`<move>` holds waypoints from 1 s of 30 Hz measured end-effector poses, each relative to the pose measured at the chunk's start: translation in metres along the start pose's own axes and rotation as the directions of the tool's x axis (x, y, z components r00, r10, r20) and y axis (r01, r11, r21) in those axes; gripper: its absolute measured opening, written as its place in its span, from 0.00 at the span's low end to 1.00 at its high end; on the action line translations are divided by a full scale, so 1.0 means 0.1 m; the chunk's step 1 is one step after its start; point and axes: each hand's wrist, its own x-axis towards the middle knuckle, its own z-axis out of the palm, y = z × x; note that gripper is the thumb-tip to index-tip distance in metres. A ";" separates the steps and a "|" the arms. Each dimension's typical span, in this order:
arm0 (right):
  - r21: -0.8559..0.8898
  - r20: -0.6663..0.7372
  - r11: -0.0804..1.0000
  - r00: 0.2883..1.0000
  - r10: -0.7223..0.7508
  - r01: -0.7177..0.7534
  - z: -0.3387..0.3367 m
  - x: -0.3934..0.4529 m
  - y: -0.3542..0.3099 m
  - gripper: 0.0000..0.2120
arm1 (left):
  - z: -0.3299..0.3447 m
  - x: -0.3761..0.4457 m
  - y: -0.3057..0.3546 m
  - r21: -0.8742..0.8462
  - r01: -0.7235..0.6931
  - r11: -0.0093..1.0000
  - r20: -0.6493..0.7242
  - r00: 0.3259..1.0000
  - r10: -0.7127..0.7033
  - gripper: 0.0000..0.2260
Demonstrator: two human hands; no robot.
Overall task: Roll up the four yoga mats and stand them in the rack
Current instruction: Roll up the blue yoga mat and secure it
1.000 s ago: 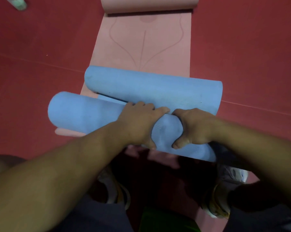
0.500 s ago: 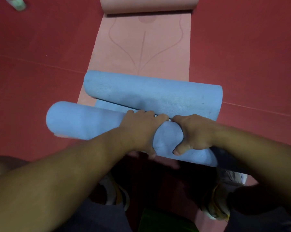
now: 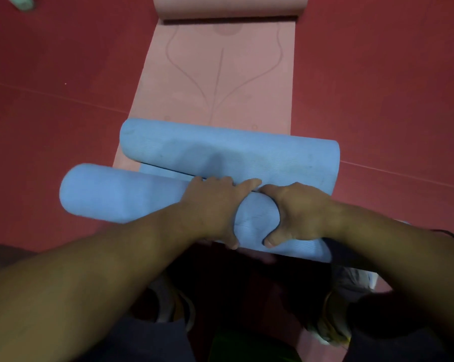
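While lying across pink yoga mat (image 3: 215,82), blue yoga mat (image 3: 121,194) is showing two rolls; left hand (image 3: 215,207) and right hand (image 3: 299,212) are both clasping near roll; red floor (image 3: 50,126) beneath.

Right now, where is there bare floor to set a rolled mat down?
Bare red floor lies left of the pink mat, and more right of it. It is crowded in the middle: both blue rolls lie there, the left hand and right hand gripping the near one.
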 end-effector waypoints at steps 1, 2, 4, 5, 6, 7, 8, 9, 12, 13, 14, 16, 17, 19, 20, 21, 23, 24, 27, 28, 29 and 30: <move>-0.005 -0.002 1.000 1.000 0.002 -0.002 0.01 0.00 0.00 0.47 | 0.01 0.00 0.02 0.003 0.004 1.000 -0.013 1.000 -0.004 0.51; -0.042 -0.011 0.999 1.000 0.005 -0.005 0.03 -0.01 -0.01 0.48 | 0.01 0.00 0.02 -0.007 0.009 1.000 -0.016 1.000 -0.009 0.47; -0.188 -0.065 0.982 0.998 0.005 -0.018 0.07 -0.01 -0.06 0.55 | -0.01 0.01 -0.04 -0.081 0.026 0.996 0.004 1.000 -0.025 0.44; -0.254 -0.092 0.967 0.996 -0.008 -0.016 0.09 -0.02 -0.09 0.59 | -0.04 0.03 -0.09 -0.138 0.033 0.990 0.035 0.999 -0.029 0.44; -0.304 -0.115 0.953 0.993 -0.028 -0.009 0.11 -0.03 -0.13 0.61 | -0.07 0.04 -0.14 -0.188 0.036 0.982 0.074 0.997 -0.023 0.45; -0.324 -0.129 0.946 0.991 -0.044 0.000 0.10 -0.04 -0.16 0.59 | -0.10 0.06 -0.18 -0.225 0.034 0.974 0.118 0.993 -0.008 0.45; -0.318 -0.128 0.948 0.990 -0.050 0.007 0.09 -0.04 -0.17 0.55 | -0.12 0.06 -0.20 -0.253 0.028 0.967 0.160 0.987 0.013 0.45; -0.295 -0.120 0.956 0.992 -0.049 0.012 0.06 -0.03 -0.19 0.49 | -0.14 0.07 -0.21 -0.271 0.019 0.962 0.192 0.981 0.035 0.45; -0.177 -0.087 0.984 0.996 -0.022 0.006 0.02 -0.02 -0.15 0.41 | -0.15 0.06 -0.17 -0.222 -0.011 0.975 0.180 0.982 0.052 0.52; -0.125 -0.078 0.992 0.997 -0.008 -0.002 0.00 -0.02 -0.11 0.42 | -0.14 0.05 -0.14 -0.157 -0.022 0.987 0.141 0.989 0.044 0.56; -0.070 -0.068 0.998 0.998 0.007 -0.011 -0.03 -0.02 -0.06 0.42 | -0.13 0.04 -0.12 -0.084 -0.033 0.996 0.094 0.995 0.041 0.60; 0.002 -0.040 1.000 0.999 0.022 -0.022 -0.07 -0.03 -0.03 0.43 | -0.11 0.03 -0.07 -0.001 -0.039 0.999 0.009 0.999 0.039 0.63; -0.023 -0.043 1.000 0.999 0.019 -0.020 -0.06 -0.04 -0.04 0.44 | -0.09 0.04 -0.05 -0.002 -0.031 1.000 -0.014 0.999 0.031 0.62; -0.199 -0.109 0.980 0.993 -0.034 0.012 0.01 -0.06 -0.11 0.49 | -0.07 0.05 -0.06 -0.049 -0.016 0.999 -0.025 1.000 0.014 0.57; -0.273 -0.132 0.962 0.989 -0.066 0.028 0.07 -0.06 -0.15 0.54 | -0.07 0.05 -0.09 -0.108 -0.006 0.994 -0.005 1.000 0.006 0.54; -0.310 -0.132 0.950 0.988 -0.078 0.034 0.11 -0.07 -0.18 0.58 | -0.07 0.06 -0.13 -0.181 0.008 0.983 0.032 0.999 -0.002 0.52; -0.334 -0.118 0.943 0.991 -0.056 0.014 0.13 -0.06 -0.22 0.59 | -0.09 0.06 -0.18 -0.282 0.020 0.959 0.104 0.995 0.010 0.47; -0.329 -0.115 0.944 0.993 -0.042 0.002 0.11 -0.05 -0.22 0.55 | -0.10 0.06 -0.19 -0.301 0.014 0.953 0.130 0.991 0.027 0.44; -0.200 -0.036 0.980 0.999 -0.012 0.005 0.06 -0.02 -0.19 0.45 | -0.12 0.02 -0.13 -0.304 -0.026 0.952 0.174 0.981 0.082 0.41; -0.128 0.006 0.992 1.000 -0.004 0.004 0.05 -0.02 -0.17 0.45 | -0.12 0.01 -0.11 -0.274 -0.038 0.961 0.164 0.983 0.086 0.44; -0.053 0.043 0.999 0.999 0.010 -0.008 0.03 -0.01 -0.13 0.45 | -0.11 -0.01 -0.09 -0.212 -0.050 0.976 0.137 0.987 0.080 0.47; 0.009 0.068 1.000 0.997 0.026 -0.026 0.00 0.00 -0.08 0.45 | -0.09 -0.01 -0.07 -0.124 -0.062 0.990 0.102 0.992 0.075 0.51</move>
